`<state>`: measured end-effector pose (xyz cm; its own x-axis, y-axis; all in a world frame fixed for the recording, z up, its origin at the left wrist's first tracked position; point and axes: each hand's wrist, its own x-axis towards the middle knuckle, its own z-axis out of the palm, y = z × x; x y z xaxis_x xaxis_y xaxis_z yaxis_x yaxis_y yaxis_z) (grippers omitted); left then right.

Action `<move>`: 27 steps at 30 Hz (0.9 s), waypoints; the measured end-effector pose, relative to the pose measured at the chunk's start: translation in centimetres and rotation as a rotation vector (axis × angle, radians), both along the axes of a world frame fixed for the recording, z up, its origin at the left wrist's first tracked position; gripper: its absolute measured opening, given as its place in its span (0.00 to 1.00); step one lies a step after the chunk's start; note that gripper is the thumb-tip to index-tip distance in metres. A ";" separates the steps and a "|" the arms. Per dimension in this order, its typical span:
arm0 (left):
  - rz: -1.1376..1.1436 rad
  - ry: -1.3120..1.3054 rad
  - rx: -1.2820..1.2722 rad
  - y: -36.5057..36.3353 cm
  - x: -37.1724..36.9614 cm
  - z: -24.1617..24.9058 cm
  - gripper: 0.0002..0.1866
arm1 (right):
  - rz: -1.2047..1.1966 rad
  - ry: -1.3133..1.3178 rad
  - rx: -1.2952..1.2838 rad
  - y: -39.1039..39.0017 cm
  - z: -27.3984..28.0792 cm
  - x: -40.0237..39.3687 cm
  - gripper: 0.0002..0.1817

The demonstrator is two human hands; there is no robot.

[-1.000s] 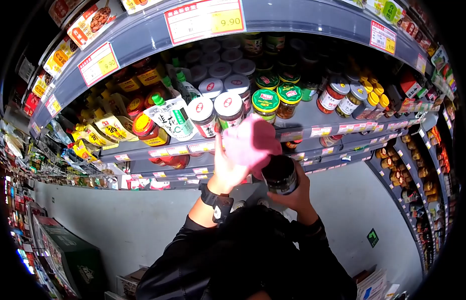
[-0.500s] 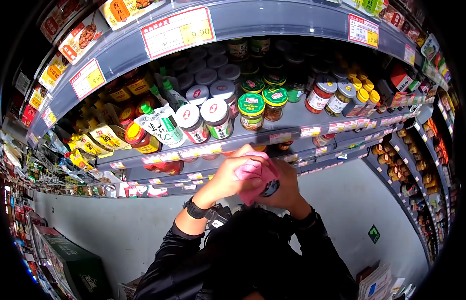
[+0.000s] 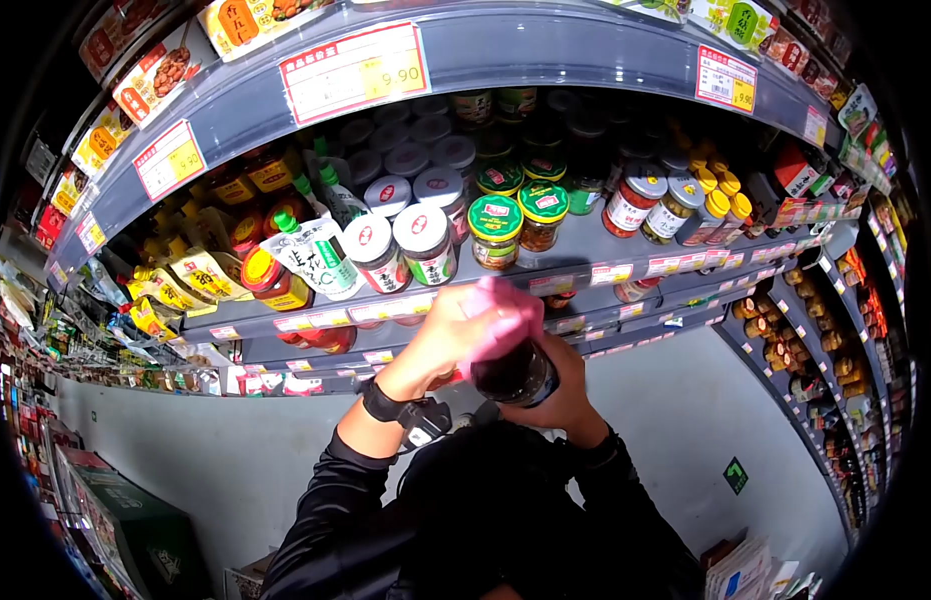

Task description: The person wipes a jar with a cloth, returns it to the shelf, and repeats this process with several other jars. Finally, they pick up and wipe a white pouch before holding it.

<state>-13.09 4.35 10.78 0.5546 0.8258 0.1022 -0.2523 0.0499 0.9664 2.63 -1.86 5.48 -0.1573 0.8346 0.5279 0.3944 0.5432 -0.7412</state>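
Head view: the right hand (image 3: 560, 385) is gripping a dark jar (image 3: 515, 372) at centre frame, fingers clamped around its lower body. The jar's long axis is tilting up toward the upper left of the frame. The left hand (image 3: 450, 335) is pressing a pink cloth (image 3: 500, 315) over the jar's top end, fingers closed on the cloth. Both hands are meeting at the jar, just below the shelf (image 3: 585, 240) carrying lidded jars (image 3: 425, 245).

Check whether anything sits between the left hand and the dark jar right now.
Yes: a pink cloth lies between the left hand and the dark jar, pressed over the jar's top. The right hand grips the jar directly from below.
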 end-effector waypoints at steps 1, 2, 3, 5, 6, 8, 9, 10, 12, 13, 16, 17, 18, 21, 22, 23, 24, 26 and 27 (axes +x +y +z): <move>-0.010 -0.007 0.001 0.3 0.3 -0.6 0.09 | 0.028 0.111 -0.011 -0.1 -0.1 0.0 0.36; -0.019 -0.108 -0.150 0.4 0.7 -1.2 0.11 | 0.052 0.221 -0.020 -0.2 -0.1 0.1 0.37; -0.033 -0.209 -0.301 0.6 1.1 -2.0 0.12 | 0.038 0.212 -0.015 -0.3 -0.1 0.2 0.37; -0.065 -0.271 -0.343 0.7 0.9 -3.8 0.15 | -0.034 0.228 0.182 -0.2 0.3 0.6 0.44; 0.131 0.160 0.116 0.6 0.8 -4.0 0.14 | -0.049 0.242 0.184 0.0 0.7 0.9 0.44; 0.306 0.910 0.785 1.0 0.2 -4.7 0.09 | -0.106 0.224 0.214 0.4 0.1 2.2 0.44; 0.325 0.944 1.239 0.9 -0.2 -4.8 0.08 | -0.137 0.214 0.232 0.5 0.0 2.9 0.44; 0.361 0.590 0.601 0.2 -0.1 -5.6 0.09 | -0.169 0.134 0.181 0.3 1.2 3.4 0.44; 0.403 0.371 0.297 -0.1 -0.8 -10.1 0.16 | -0.259 0.108 0.147 0.4 1.3 4.3 0.44; 0.365 0.478 0.391 -0.5 -1.1 -8.3 0.15 | -0.330 0.100 0.108 0.5 1.3 4.6 0.44; 0.379 0.588 0.550 -1.0 -2.3 -8.9 0.14 | -0.420 0.247 0.067 2.5 0.4 5.0 0.43; 0.379 0.584 0.552 -1.0 -2.7 -9.8 0.14 | -0.460 0.363 -0.019 3.5 -0.6 5.3 0.43; 0.380 0.574 0.512 -1.0 -3.1 -10.6 0.15 | -0.487 0.291 0.059 4.8 -1.5 5.8 0.41; 0.431 0.478 0.448 -1.8 -3.3 -10.8 0.12 | -0.490 0.241 0.080 8.5 -2.4 6.6 0.34; 0.433 0.537 0.514 -1.8 -3.5 -11.0 0.13 | -0.561 0.167 0.130 9.4 -1.9 6.5 0.33; 0.436 0.598 0.579 -1.9 -3.8 -11.3 0.15 | -0.630 0.093 0.181 10.1 -1.2 6.3 0.33; 0.446 0.555 0.507 -2.0 -4.0 -11.7 0.17 | -0.652 0.123 0.162 10.9 -1.5 6.3 0.32; 0.472 0.577 0.593 -1.8 -4.5 -12.1 0.21 | -0.685 0.122 0.129 12.3 -2.1 6.6 0.35; 0.485 0.599 0.674 -1.8 -4.6 -12.0 0.25 | -0.690 0.124 0.099 12.7 -2.2 6.6 0.37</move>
